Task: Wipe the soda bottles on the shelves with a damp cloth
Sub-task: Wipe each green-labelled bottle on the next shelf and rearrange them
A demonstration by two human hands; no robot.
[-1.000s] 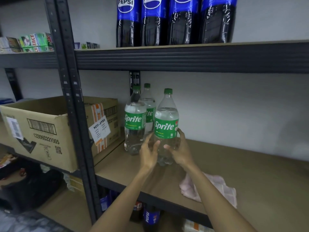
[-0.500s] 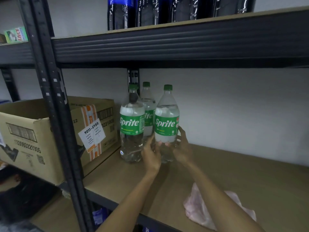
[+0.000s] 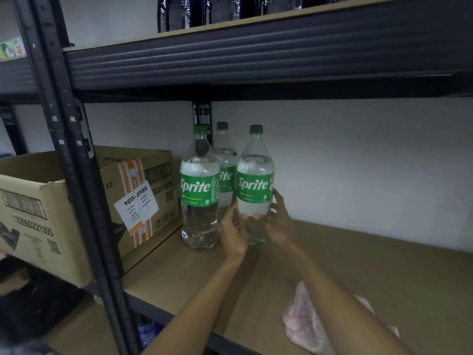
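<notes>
Since a second ago: the soda bottle (image 3: 254,190) has gone back from nearer the front of the shelf (image 3: 371,265). It now stands upright in line with a second bottle (image 3: 199,196), with a third bottle (image 3: 225,160) just behind the gap between them. Both my hands have stayed on it. The cloth (image 3: 299,321) has not shifted on the board (it only sits lower in view because my head came closer).

Grip: left hand (image 3: 233,233) and right hand (image 3: 280,224) are both curled round the clear lower body, under the green label. The right fingers wrap the far side and the thumbs nearly meet at the front.

Handling, my estimate: full, so heavy. The thin plastic wall will give a little under a squeeze. It is smooth, and slippery once damp. Best hold is the body below the label, or the neck under the cap, which would leave one hand free to wipe.

The cloth lies near the front edge beneath my right forearm, well apart from the bottle, with neither hand on it.

Outward: a cardboard box (image 3: 143,190) to the left, and dark bottles (image 3: 194,11) on the level above.
</notes>
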